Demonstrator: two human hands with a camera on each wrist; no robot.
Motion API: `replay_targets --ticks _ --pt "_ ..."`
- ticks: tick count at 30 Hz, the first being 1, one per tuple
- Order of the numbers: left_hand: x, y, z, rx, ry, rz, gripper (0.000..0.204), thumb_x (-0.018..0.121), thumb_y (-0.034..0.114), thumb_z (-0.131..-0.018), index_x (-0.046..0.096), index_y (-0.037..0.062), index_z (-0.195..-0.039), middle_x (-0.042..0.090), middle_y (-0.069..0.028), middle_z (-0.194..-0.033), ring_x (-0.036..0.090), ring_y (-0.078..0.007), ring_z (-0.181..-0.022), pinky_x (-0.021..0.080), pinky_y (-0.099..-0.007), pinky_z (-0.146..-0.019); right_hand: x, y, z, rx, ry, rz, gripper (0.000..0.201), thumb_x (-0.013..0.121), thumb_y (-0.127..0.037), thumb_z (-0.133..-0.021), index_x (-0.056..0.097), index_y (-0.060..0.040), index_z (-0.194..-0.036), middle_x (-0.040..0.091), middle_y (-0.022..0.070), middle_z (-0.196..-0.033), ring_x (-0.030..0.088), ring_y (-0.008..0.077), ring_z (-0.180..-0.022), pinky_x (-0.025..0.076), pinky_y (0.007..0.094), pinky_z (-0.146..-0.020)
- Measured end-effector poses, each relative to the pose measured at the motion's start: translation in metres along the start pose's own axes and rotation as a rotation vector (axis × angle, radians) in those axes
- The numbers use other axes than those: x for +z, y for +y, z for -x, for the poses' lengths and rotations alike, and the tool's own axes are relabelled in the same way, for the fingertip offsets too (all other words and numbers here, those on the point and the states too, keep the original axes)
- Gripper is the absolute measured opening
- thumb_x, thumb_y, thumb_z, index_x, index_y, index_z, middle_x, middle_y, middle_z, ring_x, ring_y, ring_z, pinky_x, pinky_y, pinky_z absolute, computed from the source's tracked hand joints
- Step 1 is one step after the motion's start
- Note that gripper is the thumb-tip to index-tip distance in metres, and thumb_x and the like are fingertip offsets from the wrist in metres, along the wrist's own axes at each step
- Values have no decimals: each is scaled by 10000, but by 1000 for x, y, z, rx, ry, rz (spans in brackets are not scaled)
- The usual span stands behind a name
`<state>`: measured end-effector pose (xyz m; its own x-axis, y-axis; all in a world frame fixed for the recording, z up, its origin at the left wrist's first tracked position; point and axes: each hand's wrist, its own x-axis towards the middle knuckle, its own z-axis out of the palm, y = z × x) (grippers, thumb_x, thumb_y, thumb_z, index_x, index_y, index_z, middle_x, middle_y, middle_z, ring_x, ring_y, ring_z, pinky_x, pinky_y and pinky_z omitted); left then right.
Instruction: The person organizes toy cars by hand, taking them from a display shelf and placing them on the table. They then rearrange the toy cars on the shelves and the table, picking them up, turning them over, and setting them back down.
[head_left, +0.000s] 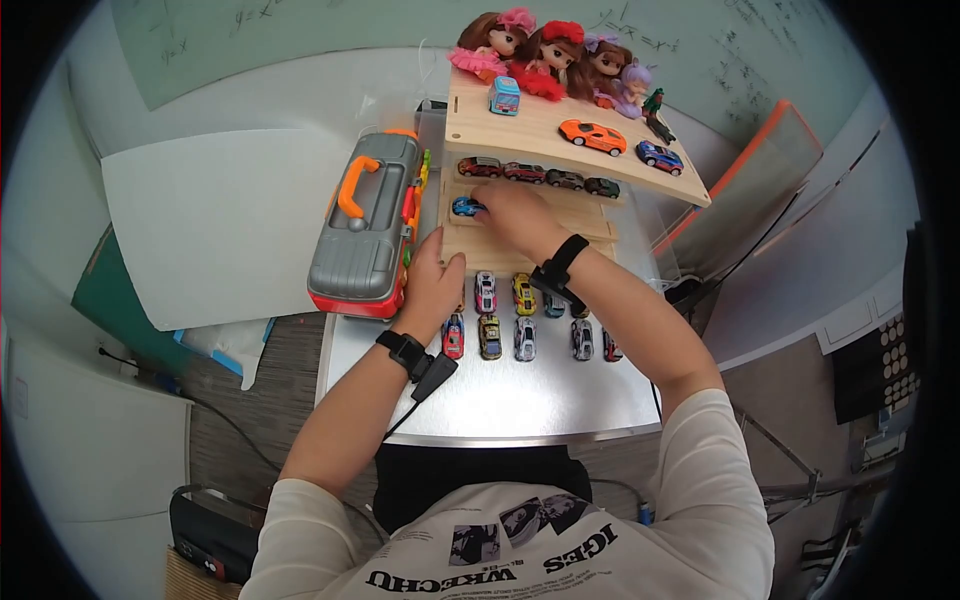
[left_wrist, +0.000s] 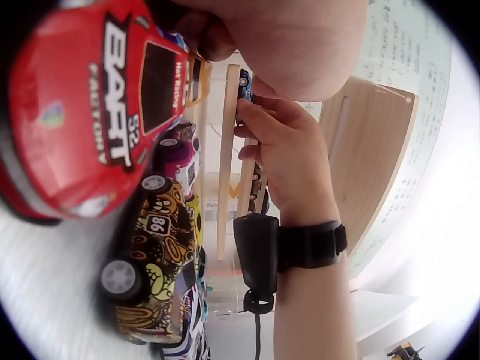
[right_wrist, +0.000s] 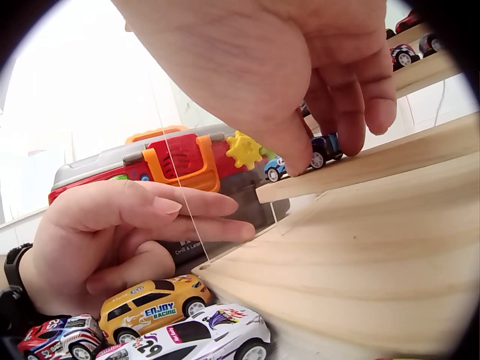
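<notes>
My right hand (head_left: 516,214) reaches over the wooden stepped rack (head_left: 480,263) and pinches a small blue toy car (head_left: 465,206) at the left end of a middle shelf. In the right wrist view, thumb and fingers straddle the blue car, its wheels right at the board. My left hand (head_left: 432,288) is beside the rack's lower left corner with its fingers extended, nothing held in them. Just below it in the right wrist view are a yellow toy car (right_wrist: 156,308) and a white toy car (right_wrist: 202,337). A red toy car (left_wrist: 94,112) looms close in the left wrist view.
Several toy cars (head_left: 489,337) stand in rows on the silvery table (head_left: 480,400). A grey toolbox (head_left: 365,225) with an orange handle stands left. On the rack, several dark red and dark cars (head_left: 523,172) line a shelf; dolls (head_left: 548,60) and an orange car (head_left: 593,137) occupy the top board.
</notes>
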<state>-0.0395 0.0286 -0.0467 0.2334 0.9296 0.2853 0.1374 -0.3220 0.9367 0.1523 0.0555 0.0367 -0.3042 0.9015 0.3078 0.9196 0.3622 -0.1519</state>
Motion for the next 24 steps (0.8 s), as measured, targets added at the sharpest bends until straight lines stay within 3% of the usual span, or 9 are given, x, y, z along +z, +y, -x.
replay_targets --ticks 8,17,19,22,23,24 --pt "-1 9 2 71 -6 4 532 597 125 -927 512 -125 -1389 663 -302 -1214 672 -378 -1118 517 -414 -976 -3 -2 5 34 4 -27 274 727 -157 -879 692 -53 -1130 688 171 -1079 648 381 -1046 524 482 -904" --pt "-1 13 3 70 4 -5 470 593 101 -933 542 -95 -1357 697 -241 -1139 726 -284 -942 567 -372 -842 -4 2 11 14 42 -63 295 725 -186 -891 693 -72 -1161 696 162 -1109 649 373 -1070 527 476 -915" --pt "-1 16 4 31 7 31 450 593 87 -931 556 -72 -1351 704 -230 -1133 727 -270 -943 568 -363 -836 -3 5 15 -22 177 -122 239 717 -205 -894 707 -63 -1085 710 168 -1060 672 356 -1050 548 496 -882" --pt "0 7 3 81 30 9 449 594 76 -928 560 -65 -1353 707 -224 -1137 729 -252 -937 571 -356 -827 -46 -10 36 106 75 -117 201 688 -193 -893 723 -39 -1017 719 194 -987 688 384 -973 553 504 -842" --pt "0 8 3 79 33 12 449 594 76 -928 560 -65 -1353 707 -224 -1137 729 -252 -937 571 -356 -827 -59 -20 49 129 151 -161 215 690 -177 -883 703 38 -882 695 240 -863 688 407 -837 543 478 -756" --pt "-1 12 5 70 24 19 451 595 72 -926 559 -69 -1353 708 -222 -1140 728 -251 -951 571 -357 -835 -69 -30 63 171 100 -164 232 691 -196 -882 704 32 -842 695 241 -828 688 414 -796 549 475 -734"
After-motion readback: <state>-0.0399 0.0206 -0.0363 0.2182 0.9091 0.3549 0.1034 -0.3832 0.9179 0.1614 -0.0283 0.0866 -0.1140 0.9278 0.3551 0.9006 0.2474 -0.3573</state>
